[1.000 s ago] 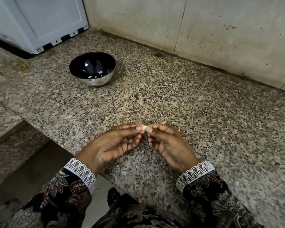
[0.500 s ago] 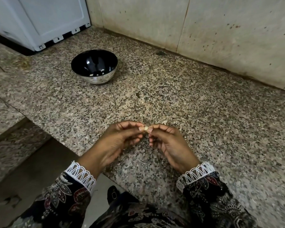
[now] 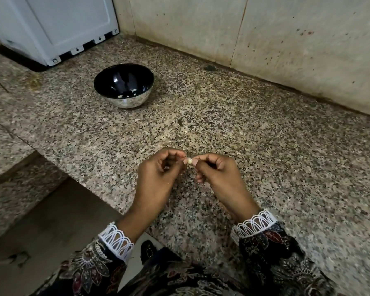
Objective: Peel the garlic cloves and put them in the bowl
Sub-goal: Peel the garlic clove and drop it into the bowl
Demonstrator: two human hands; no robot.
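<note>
Currently one view only, head cam looking down. Both hands sit together over the near part of the speckled grey-brown granite desk (image 3: pixel 265 146), fingers curled, tips meeting. Small pale garlic clove (image 3: pixel 189 161) is pinched between them: right hand (image 3: pixel 217 178) holds it at thumb and forefinger, left hand (image 3: pixel 158 178) has its fingertips on the clove's left end, also pinching. Cannot tell how much skin is on the clove, too small. Clove is in the air just above the desk, not touching it. Round steel bowl with dark glossy inside (image 3: pixel 124 86) stands upright on the desk, well apart from the hands, further back and to the left. A few pale pieces lie at the bottom of the bowl near its front wall; likely cloves but too small to confirm. White appliance with a black base (image 3: pixel 51 28) sits at the far left corner, just behind the bowl, not touching it. Stained beige tiled wall (image 3: pixel 286 39) runs along the back of the desk. Dark floral sleeves with white lace cuffs (image 3: pixel 254 225) on both wrists. Floor visible lower left, below the desk edge.
</note>
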